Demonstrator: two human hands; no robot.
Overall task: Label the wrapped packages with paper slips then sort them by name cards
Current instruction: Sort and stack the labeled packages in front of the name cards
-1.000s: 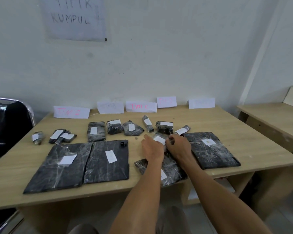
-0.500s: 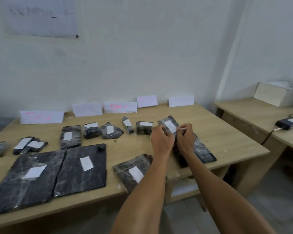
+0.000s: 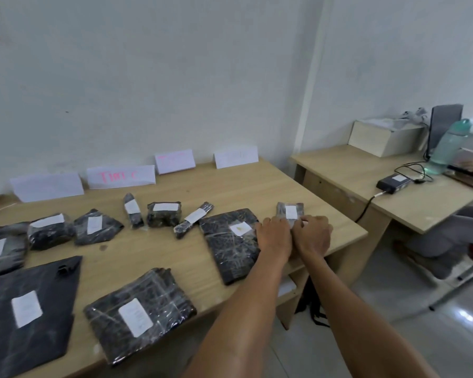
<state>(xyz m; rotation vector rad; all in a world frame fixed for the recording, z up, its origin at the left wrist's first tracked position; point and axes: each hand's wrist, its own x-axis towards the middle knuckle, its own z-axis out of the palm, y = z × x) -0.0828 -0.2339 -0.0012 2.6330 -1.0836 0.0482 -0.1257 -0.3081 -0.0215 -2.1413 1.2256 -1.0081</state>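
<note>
**Black film wrap, gripped from the near end**

Pale wood table first, carrying rows of black wrapped bundles, with white name cards propped along the wall side. Next in size, a large flat package, slip-labelled, lying just left of the hands. Then the left hand and right hand, side by side and touching, both clasping the near end of the small package with curled fingers (grip partly hidden behind the knuckles). Straight ahead of both hands near the table's right end, long axis running away from the body toward the wall, far end free. Left hand at its left edge, right hand at its right, neither plainly nearer. Resting on the table or raised just off it: cannot tell. Oblong, creased, glossy black under clear film. Smallest, a white paper slip stuck on top, writing unreadable. Rightmost name card farther back and to the left, so probably a short carry forward and left for sorting.
</note>
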